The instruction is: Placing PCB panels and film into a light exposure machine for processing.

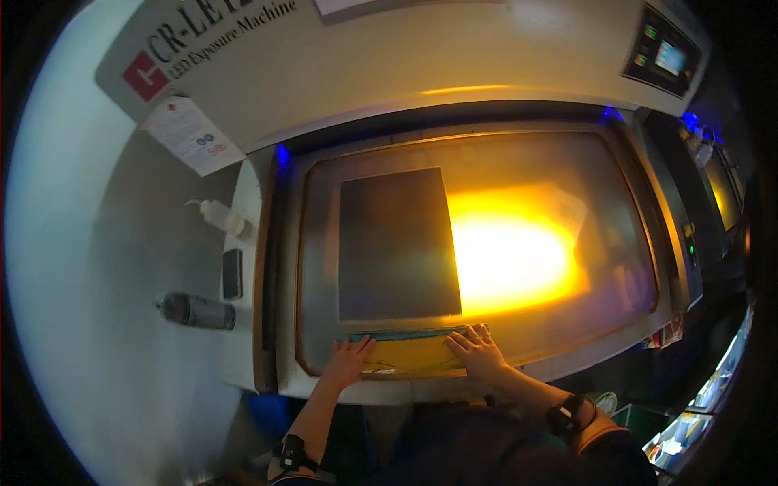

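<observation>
A yellow strip-like piece (415,356) with a dark teal far edge lies along the near side of a large flat glass-like bed. I cannot tell whether it is one sheet or a stack. My left hand (347,364) rests on its left end, fingers stretched forward. On its right end lies my right hand (478,354), its fingers spread. Just beyond the strip, a dark rectangular panel (397,245) lies flat on the bed. Bright yellow light glares on the bed to the right of that panel.
The bed's brown frame (298,267) surrounds it, under a pale machine hood (373,65) with a control screen (669,58) at right. On the left ledge are a squeeze bottle (222,217), a phone (232,274) and a dark bottle (197,311). A paper sheet (194,136) hangs nearby.
</observation>
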The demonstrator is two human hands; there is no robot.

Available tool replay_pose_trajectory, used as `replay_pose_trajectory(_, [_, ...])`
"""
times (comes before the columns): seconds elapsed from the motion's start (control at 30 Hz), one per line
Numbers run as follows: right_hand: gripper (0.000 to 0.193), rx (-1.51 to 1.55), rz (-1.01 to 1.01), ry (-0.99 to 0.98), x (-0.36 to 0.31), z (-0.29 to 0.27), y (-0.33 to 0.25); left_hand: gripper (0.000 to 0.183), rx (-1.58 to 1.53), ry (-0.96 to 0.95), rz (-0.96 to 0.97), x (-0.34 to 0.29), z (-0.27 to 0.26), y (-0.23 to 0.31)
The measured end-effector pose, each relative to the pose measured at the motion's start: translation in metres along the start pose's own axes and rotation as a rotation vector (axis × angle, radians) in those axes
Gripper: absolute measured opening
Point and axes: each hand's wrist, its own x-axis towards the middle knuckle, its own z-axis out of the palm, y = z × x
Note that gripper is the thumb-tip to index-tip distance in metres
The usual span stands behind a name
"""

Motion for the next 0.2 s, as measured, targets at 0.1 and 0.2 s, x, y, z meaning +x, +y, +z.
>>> replay_pose_trajectory(0.1, [0.059, -0.057, 0.051, -0.044, 0.099, -0.004, 0.043, 0.083, 0.056, 0.112, 0.028, 0.078, -0.042, -0.077])
replay_pose_trajectory(0.2, [0.072, 0.411, 0.303, -0.089, 0.213, 0.003, 0.105, 0.067, -0.194, 0.105, 0.012, 0.199, -0.128, -0.168])
